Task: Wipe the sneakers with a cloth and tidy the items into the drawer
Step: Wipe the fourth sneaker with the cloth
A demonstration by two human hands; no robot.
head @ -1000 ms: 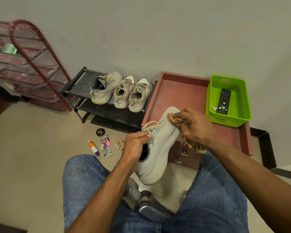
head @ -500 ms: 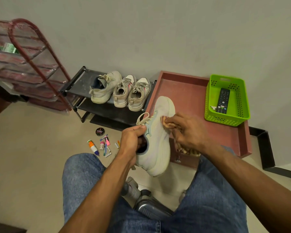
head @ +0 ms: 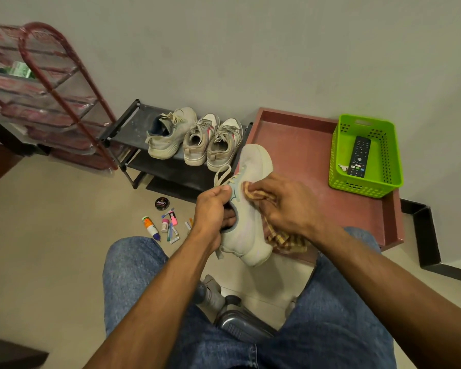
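Observation:
A pale grey sneaker (head: 250,230) is held up in front of me, toe pointing away. My left hand (head: 213,211) grips it at the collar, fingers inside the opening. My right hand (head: 282,206) presses a tan checked cloth (head: 280,235) against the sneaker's right side; the cloth's tail hangs below the hand. Three more sneakers (head: 194,139) stand on a black shoe rack (head: 128,126). Small items lie on the floor: a round black polish tin (head: 162,203), a glue bottle (head: 151,227) and several pens and markers (head: 171,225).
A reddish-brown drawer-like tray (head: 298,134) sits beyond the sneaker, with a green basket (head: 367,182) holding a remote (head: 358,157). A red-framed rack (head: 51,94) stands at left. My jeans-clad knees fill the foreground, a chair base between them.
The sneaker has turned from tilted right to nearly upright and risen slightly. My right hand with the cloth slid down from the toe area to the sneaker's middle side.

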